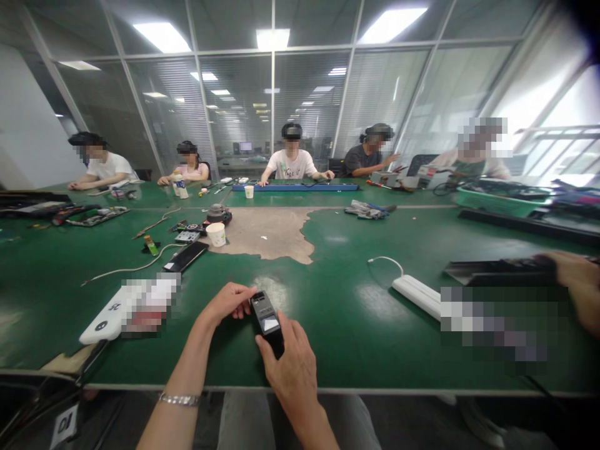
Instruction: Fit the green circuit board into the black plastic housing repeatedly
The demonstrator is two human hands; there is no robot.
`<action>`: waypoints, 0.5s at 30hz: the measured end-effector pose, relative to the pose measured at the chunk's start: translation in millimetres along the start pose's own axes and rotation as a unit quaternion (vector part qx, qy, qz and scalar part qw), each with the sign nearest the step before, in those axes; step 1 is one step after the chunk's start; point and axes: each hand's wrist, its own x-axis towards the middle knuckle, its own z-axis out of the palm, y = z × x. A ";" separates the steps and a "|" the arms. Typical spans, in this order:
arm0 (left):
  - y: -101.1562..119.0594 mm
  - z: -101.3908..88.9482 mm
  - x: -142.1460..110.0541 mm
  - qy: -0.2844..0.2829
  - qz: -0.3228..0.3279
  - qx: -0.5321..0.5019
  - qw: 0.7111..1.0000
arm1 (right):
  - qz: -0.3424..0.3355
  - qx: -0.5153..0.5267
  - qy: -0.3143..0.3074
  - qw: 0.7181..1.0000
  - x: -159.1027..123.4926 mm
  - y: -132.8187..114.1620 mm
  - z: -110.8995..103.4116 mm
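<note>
A small black oblong device (265, 314) with a grey upper face and a white label lies tilted at the front middle of the green table. My right hand (291, 359) is closed around its near end, thumb on the left side and fingers along the right. At the far end, my left hand (229, 304) has curled fingers, with thumb and index finger pinching the device's top left corner. The underside of the device is hidden, and its exact kind does not show.
To the left lie a white case (105, 315) marked 25, a black phone (186, 256) and a paper cup (216, 235). A white bar (417, 295) with a cable lies right. Another person's hand (579, 284) touches a black part (501, 272). Several people sit opposite.
</note>
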 end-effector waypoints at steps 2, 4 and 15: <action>0.4 0.7 -0.3 0.002 0.001 0.004 1.000 | 0.000 0.004 0.003 1.000 -0.5 0.0 -0.7; 0.0 1.3 -0.2 0.006 0.002 0.007 1.000 | -0.002 0.004 0.010 1.000 -0.9 0.5 -0.7; -5.2 -1.2 3.1 0.020 0.016 -0.005 1.000 | -0.012 0.005 0.002 1.000 -0.2 6.9 3.5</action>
